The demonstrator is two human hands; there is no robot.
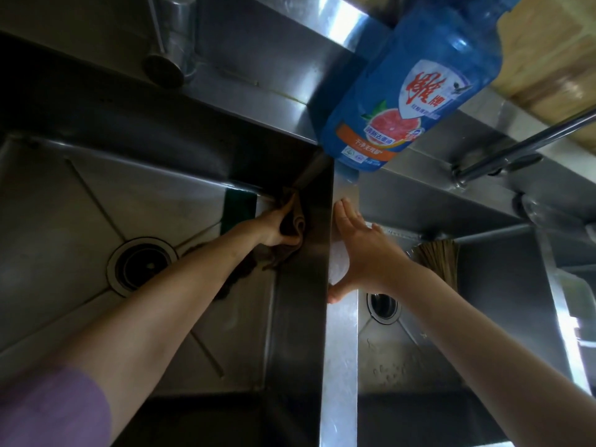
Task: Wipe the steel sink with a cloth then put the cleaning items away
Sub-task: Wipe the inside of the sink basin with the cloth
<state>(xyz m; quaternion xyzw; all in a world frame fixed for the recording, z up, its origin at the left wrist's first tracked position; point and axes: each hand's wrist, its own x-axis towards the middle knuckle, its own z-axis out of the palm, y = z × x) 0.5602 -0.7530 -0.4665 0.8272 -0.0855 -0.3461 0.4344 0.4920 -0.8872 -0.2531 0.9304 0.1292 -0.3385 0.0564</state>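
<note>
**Purple sleeve, left arm down in basin, cloth at far right corner**

Purple sleeve (54, 411) sits closest to camera at bottom left, bare forearm running up and right into the left basin of the steel sink (80, 195). Left hand (274, 225) grips a dark brown cloth (292, 224), fingers curled round the bunched fabric, pressing it into the far right corner of that basin against the divider wall. Loose cloth end trails down below the wrist onto the basin floor. Round drain (142, 266) sits left of the forearm, apart from the cloth. Green strip (240, 204) shows on the back wall just left of the hand, what it is can't tell.

Right hand (364, 250) lies flat on the steel divider (340, 350) between the two basins, fingers straight and together, thumb down at the near side, holding nothing. Wet glare on the divider under the palm.

Right basin (483, 317) holds a second drain (382, 308) and a bundle of bamboo-coloured bristles (438, 256) just beyond the right wrist. Water drops on its floor.

Blue dish soap bottle (409, 91) stands on the back ledge above the divider, grapefruit label facing camera. Tap (164, 66) at top left, steel rod (522, 146) at right. Wooden board (554, 59) at top right corner.
</note>
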